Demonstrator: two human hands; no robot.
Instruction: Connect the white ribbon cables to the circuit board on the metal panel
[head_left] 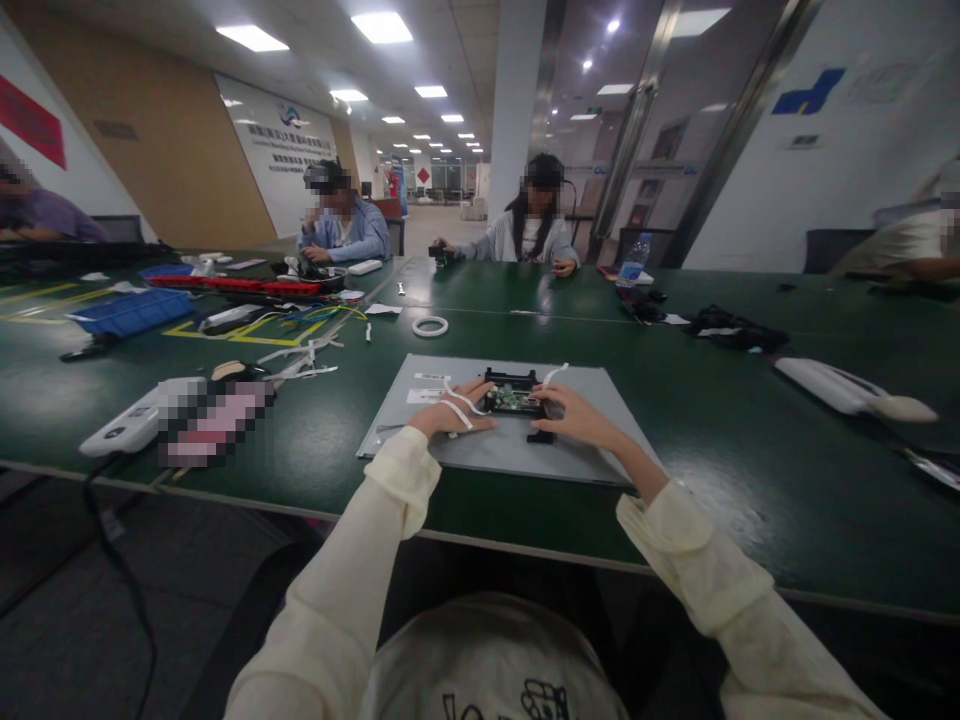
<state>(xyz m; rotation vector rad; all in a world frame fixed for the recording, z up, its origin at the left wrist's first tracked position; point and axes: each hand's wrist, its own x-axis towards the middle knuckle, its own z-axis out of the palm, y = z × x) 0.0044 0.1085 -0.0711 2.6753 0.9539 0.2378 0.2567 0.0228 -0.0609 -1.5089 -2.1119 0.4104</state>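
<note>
A green circuit board [514,399] in a black frame [511,376] lies on a grey panel [480,455] in front of me. From the left, my left hand [459,410] grips the board's edge with its fingertips; a white strip [456,412] runs across its back. On the opposite side, the fingers of my right hand [574,415] are bent around the board's right edge. Below that hand sits a small black part [540,437]. Another white strip [556,373] sticks up behind the right fingers. My fingertips partly hide the board's ends.
A white tape roll [430,327] lies beyond the panel. To the left are a blue tray [131,312], paper strips [307,360] and a white device [142,415]. Another white device [825,386] rests at right, near black cloth [739,328]. Several people sit around the green table [315,480].
</note>
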